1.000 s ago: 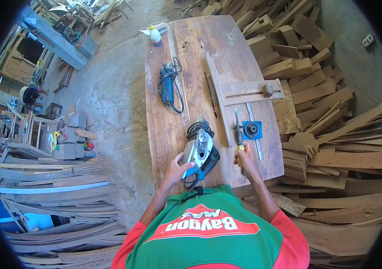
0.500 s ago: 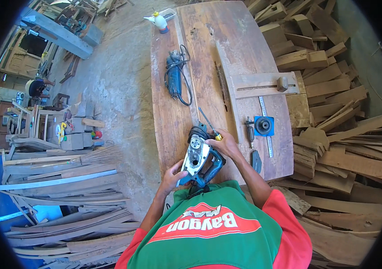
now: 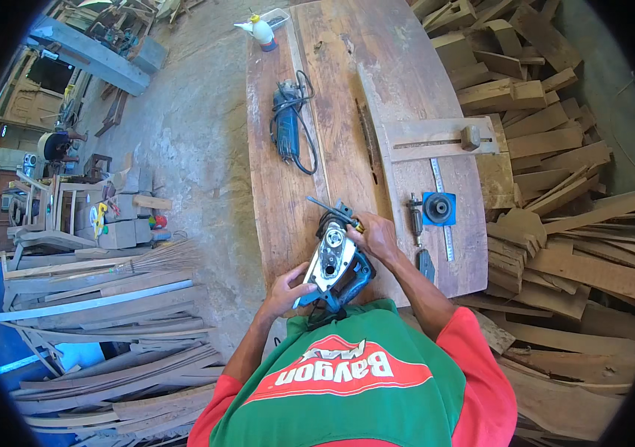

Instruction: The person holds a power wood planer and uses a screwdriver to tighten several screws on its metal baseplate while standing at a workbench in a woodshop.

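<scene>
A blue-and-black power tool, apparently an electric planer (image 3: pixel 331 259), lies at the near edge of the wooden bench (image 3: pixel 287 195) with its silver side plate facing up. My left hand (image 3: pixel 284 293) grips the plate's near-left end, fingers along its edge and thumb on top. At the tool's far right, my right hand (image 3: pixel 377 240) closes round the yellow-and-black handle of a screwdriver (image 3: pixel 325 205). The screwdriver's shaft points left over the tool's far end, and most of its handle is hidden by my fingers. Beside the tool's right side shows its black-and-blue curved handle.
Farther up the bench lies a blue angle grinder (image 3: pixel 286 127) with its cord looped. A white bottle (image 3: pixel 262 33) with yellow cap stands far left. On the right are a slotted wooden jig (image 3: pixel 414 141), a blue square plate (image 3: pixel 447 211) and slim tools. Lumber piles (image 3: pixel 578 264) flank the bench.
The screwdriver has swung from pointing away to pointing left, its tip now nearer the tool. My right hand has turned and shifted slightly right, wrapping more round the handle. My left hand stays on the tool.
</scene>
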`<action>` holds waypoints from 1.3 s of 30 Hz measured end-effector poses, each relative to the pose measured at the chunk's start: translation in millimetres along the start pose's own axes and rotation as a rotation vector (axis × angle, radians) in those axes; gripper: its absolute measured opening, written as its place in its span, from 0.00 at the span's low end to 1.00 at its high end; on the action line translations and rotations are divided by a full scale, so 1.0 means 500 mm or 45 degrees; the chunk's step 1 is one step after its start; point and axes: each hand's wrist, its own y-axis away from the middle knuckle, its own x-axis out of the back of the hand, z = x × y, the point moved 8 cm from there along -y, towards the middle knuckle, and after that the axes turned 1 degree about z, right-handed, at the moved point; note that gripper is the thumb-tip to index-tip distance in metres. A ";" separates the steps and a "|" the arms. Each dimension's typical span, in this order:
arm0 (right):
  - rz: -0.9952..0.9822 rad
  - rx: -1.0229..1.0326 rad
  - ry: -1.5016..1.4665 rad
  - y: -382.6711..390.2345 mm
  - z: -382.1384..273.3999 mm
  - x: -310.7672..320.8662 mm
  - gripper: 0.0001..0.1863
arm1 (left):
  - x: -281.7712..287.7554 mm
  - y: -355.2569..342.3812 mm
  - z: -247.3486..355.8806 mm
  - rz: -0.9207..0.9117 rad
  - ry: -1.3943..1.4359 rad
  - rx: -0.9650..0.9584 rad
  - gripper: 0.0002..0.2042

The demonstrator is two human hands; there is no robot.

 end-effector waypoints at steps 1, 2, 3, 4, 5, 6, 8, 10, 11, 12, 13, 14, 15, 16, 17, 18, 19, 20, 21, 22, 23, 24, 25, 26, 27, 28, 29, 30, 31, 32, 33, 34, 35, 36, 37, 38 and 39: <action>-0.020 -0.084 0.021 -0.001 0.001 0.002 0.18 | 0.008 -0.003 -0.005 0.002 -0.058 -0.027 0.40; -0.039 -0.169 0.042 -0.002 0.004 0.007 0.19 | 0.013 -0.006 -0.009 0.004 -0.116 -0.054 0.40; -0.112 -0.232 0.020 -0.002 0.012 0.007 0.19 | 0.010 -0.006 -0.005 0.016 -0.143 -0.084 0.40; -0.183 -0.296 -0.003 -0.005 0.023 0.008 0.19 | 0.006 -0.006 0.000 0.027 -0.170 -0.114 0.40; -0.252 -0.360 -0.028 -0.007 0.032 0.012 0.20 | 0.000 -0.007 0.007 0.037 -0.199 -0.144 0.40; -0.337 -0.322 -0.023 -0.007 0.030 0.018 0.20 | -0.002 -0.006 0.013 0.050 -0.257 -0.129 0.39; -0.242 -0.367 -0.096 0.011 0.057 0.047 0.23 | -0.011 -0.006 0.033 0.071 -0.377 -0.102 0.39; -0.203 -0.371 -0.145 0.028 0.074 0.085 0.25 | -0.017 -0.003 0.048 0.013 -0.369 0.006 0.38; -0.229 -0.444 -0.260 0.039 0.079 0.103 0.24 | -0.017 -0.006 0.049 -0.013 -0.364 0.063 0.37; -0.264 -0.516 -0.377 0.045 0.043 0.146 0.24 | 0.000 -0.014 0.048 0.050 -0.398 0.044 0.37; -0.297 -0.592 -0.496 0.057 0.020 0.179 0.23 | 0.021 -0.030 0.038 0.108 -0.434 0.028 0.37; -0.306 -0.528 -0.438 0.066 0.009 0.206 0.22 | 0.036 -0.044 0.038 0.157 -0.473 0.015 0.36; -0.321 -0.463 -0.380 0.077 0.005 0.225 0.21 | 0.038 -0.059 0.060 0.208 -0.461 -0.028 0.36; -0.338 -0.398 -0.321 0.087 0.000 0.242 0.21 | 0.032 -0.088 0.092 0.261 -0.447 -0.070 0.36; -0.376 -0.467 -0.279 0.101 0.002 0.253 0.21 | 0.028 -0.117 0.119 0.320 -0.426 -0.112 0.35; -0.418 -0.528 -0.237 0.113 0.003 0.262 0.21 | 0.018 -0.151 0.137 0.292 -0.424 -0.162 0.35; -0.455 -0.595 -0.189 0.126 0.006 0.269 0.21 | 0.005 -0.190 0.154 0.255 -0.419 -0.213 0.36; -0.453 -0.554 -0.240 0.129 -0.005 0.276 0.21 | -0.012 -0.226 0.164 0.185 -0.445 -0.266 0.36; -0.449 -0.510 -0.292 0.130 -0.013 0.282 0.21 | -0.029 -0.258 0.173 0.115 -0.473 -0.321 0.36; -0.442 -0.467 -0.344 0.131 -0.019 0.284 0.21 | -0.048 -0.281 0.183 0.049 -0.549 -0.318 0.35; -0.446 -0.412 -0.330 0.132 -0.020 0.283 0.21 | -0.066 -0.299 0.191 -0.017 -0.624 -0.313 0.34; -0.444 -0.360 -0.316 0.134 -0.019 0.281 0.22 | -0.080 -0.311 0.192 -0.091 -0.699 -0.308 0.34; -0.442 -0.309 -0.303 0.133 -0.019 0.280 0.22 | -0.080 -0.317 0.190 -0.110 -0.688 -0.316 0.34; -0.460 -0.297 -0.273 0.132 -0.017 0.277 0.22 | -0.078 -0.320 0.186 -0.127 -0.676 -0.324 0.34; -0.473 -0.290 -0.244 0.131 -0.013 0.273 0.22 | -0.083 -0.322 0.189 -0.150 -0.665 -0.331 0.34; -0.488 -0.283 -0.214 0.131 -0.010 0.269 0.22 | -0.085 -0.322 0.192 -0.129 -0.659 -0.349 0.33; -0.496 -0.295 -0.227 0.131 -0.005 0.266 0.22 | -0.087 -0.320 0.195 -0.107 -0.654 -0.366 0.33; -0.500 -0.303 -0.238 0.127 -0.003 0.265 0.22 | -0.090 -0.319 0.206 -0.084 -0.652 -0.390 0.33; -0.505 -0.310 -0.250 0.123 0.000 0.264 0.22 | -0.091 -0.319 0.206 -0.079 -0.660 -0.371 0.33; -0.513 -0.312 -0.256 0.121 0.001 0.263 0.21 | -0.092 -0.317 0.205 -0.075 -0.668 -0.353 0.33; -0.521 -0.309 -0.259 0.117 0.001 0.265 0.21 | -0.092 -0.317 0.204 -0.068 -0.676 -0.340 0.34; -0.528 -0.306 -0.262 0.113 0.001 0.266 0.21 | -0.091 -0.315 0.203 -0.060 -0.682 -0.347 0.34; -0.537 -0.304 -0.265 0.110 0.000 0.267 0.21 | -0.090 -0.314 0.201 -0.052 -0.688 -0.353 0.34; -0.544 -0.301 -0.264 0.107 -0.002 0.268 0.21 | -0.090 -0.314 0.200 -0.044 -0.693 -0.363 0.34; -0.552 -0.298 -0.262 0.104 -0.004 0.269 0.21 | -0.089 -0.314 0.198 -0.039 -0.706 -0.362 0.34; -0.555 -0.303 -0.271 0.102 -0.006 0.271 0.22 | -0.087 -0.314 0.196 -0.035 -0.719 -0.360 0.34; -0.557 -0.307 -0.278 0.098 -0.008 0.273 0.22 | -0.088 -0.315 0.198 -0.030 -0.731 -0.361 0.34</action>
